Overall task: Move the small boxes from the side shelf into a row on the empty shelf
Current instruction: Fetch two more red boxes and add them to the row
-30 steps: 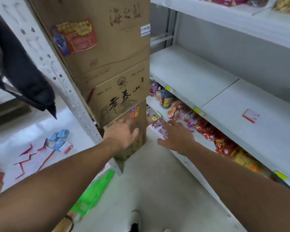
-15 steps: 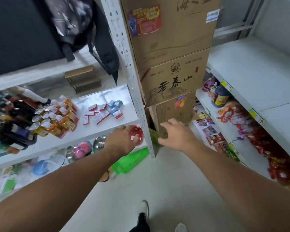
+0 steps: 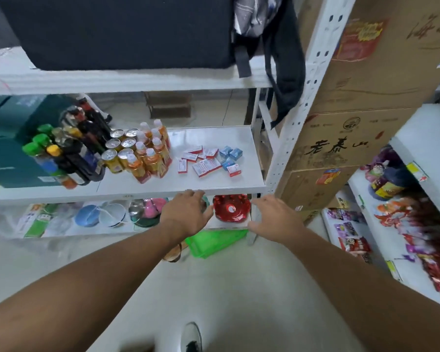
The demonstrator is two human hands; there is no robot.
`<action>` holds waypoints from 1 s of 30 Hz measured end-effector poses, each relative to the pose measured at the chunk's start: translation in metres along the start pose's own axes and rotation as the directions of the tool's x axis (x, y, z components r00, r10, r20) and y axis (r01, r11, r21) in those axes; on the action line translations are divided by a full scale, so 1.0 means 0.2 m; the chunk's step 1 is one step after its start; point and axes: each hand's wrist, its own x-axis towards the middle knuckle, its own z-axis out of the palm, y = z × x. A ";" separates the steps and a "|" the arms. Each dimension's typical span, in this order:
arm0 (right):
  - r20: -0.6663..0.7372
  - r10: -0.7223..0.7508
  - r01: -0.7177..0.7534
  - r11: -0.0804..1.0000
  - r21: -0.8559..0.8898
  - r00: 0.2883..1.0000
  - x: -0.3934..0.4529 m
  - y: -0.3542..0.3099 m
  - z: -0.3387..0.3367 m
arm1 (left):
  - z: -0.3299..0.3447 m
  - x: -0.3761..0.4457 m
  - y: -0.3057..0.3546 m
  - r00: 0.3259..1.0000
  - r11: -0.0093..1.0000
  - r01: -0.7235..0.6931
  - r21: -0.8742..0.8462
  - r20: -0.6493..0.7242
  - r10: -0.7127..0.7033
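Several small boxes lie loosely scattered on the white side shelf [image 3: 188,185]: red-and-white boxes [image 3: 205,166] in the middle and blue boxes [image 3: 230,153] to their right. My left hand [image 3: 188,212] hovers just below the shelf's front edge, fingers apart, holding nothing. My right hand [image 3: 274,215] is beside it to the right, also open and empty. Both hands are below and in front of the boxes, not touching them. The empty white shelf [image 3: 427,133] shows only as a corner at the far right.
Bottles and cans [image 3: 140,153] crowd the shelf's left part. A white perforated upright [image 3: 297,118] and stacked cardboard cartons [image 3: 341,148] stand to the right. A black bag [image 3: 285,59] hangs above. A red dish [image 3: 230,208] and bowls sit below; a green basket [image 3: 214,242] lies on the floor.
The view has swung left from the empty shelf and cartons to the side shelf. Both hands have come up toward its front edge, still empty.
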 end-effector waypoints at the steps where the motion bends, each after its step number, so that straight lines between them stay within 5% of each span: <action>1: -0.004 0.000 0.000 1.000 -0.004 1.000 0.04 -0.05 0.02 | -0.01 0.02 -0.07 1.000 1.000 0.002 -0.003 0.008 -0.002; 15: 0.019 0.018 -0.017 0.999 -0.048 1.000 0.44 -0.35 0.13 | -0.04 0.37 -0.46 0.996 1.000 -0.011 0.028 0.089 0.009; 30: 0.155 -0.244 0.256 0.964 -0.064 0.957 1.17 -0.32 0.15 | 0.03 0.81 -0.41 0.966 0.970 0.237 0.053 0.090 -0.241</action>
